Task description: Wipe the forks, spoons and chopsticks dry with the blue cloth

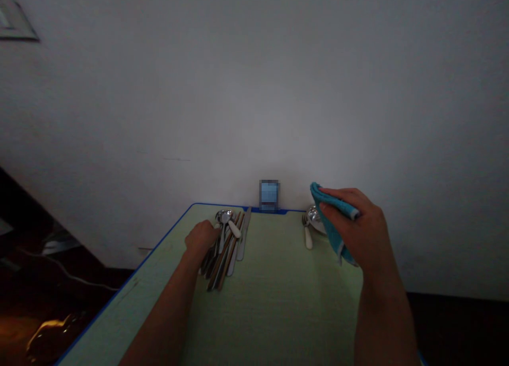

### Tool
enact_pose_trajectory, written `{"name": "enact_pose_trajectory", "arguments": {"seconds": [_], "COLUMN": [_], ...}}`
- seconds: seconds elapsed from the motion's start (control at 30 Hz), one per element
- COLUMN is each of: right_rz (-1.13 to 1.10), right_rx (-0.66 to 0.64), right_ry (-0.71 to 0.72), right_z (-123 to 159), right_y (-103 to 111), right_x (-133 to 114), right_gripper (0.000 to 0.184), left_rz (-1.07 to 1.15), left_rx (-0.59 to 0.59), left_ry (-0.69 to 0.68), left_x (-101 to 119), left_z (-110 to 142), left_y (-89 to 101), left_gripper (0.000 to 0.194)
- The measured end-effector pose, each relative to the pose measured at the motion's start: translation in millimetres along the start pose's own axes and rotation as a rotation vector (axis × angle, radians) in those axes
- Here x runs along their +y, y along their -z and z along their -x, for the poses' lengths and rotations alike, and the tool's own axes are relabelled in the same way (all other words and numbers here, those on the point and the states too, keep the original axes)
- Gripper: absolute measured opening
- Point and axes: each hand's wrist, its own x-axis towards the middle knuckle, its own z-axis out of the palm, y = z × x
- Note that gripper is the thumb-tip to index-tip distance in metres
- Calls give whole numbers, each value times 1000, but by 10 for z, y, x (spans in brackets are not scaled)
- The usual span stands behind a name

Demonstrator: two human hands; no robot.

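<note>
A heap of cutlery (pixel 222 254) lies on the left half of the table, with spoons, knives and brown sticks like chopsticks. My left hand (pixel 201 237) is closed at the heap's left edge; what its fingers pinch is hidden, though a pale handle end shows by the fingertips. My right hand (pixel 356 220) grips a folded blue cloth (pixel 336 233), raised over the table's right side. Behind and below the cloth sits a shiny metal bowl or large ladle head (pixel 317 220), partly covered. Just left of it lies a fork (pixel 307 233) with a white handle.
The pale green table (pixel 270 313) has a blue rim and stands against a grey wall (pixel 254 90). A small blurred-out upright device (pixel 269 196) is at its back edge. A white cable (pixel 71 275) runs across the dark area at left.
</note>
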Motion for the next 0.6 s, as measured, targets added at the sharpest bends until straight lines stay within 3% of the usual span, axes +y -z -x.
{"name": "enact_pose_trajectory", "arguments": {"seconds": [0.6], "right_rz": [0], "right_rx": [14], "right_ry": [1], "right_z": [-6], "right_y": [-6], "right_x": [6], "right_gripper": [21], "left_rz": [19], "left_rx": [34], "left_ry": [-13], "left_x": [-13], "left_z": [-20], "left_y": [-61], "left_gripper": [33]}}
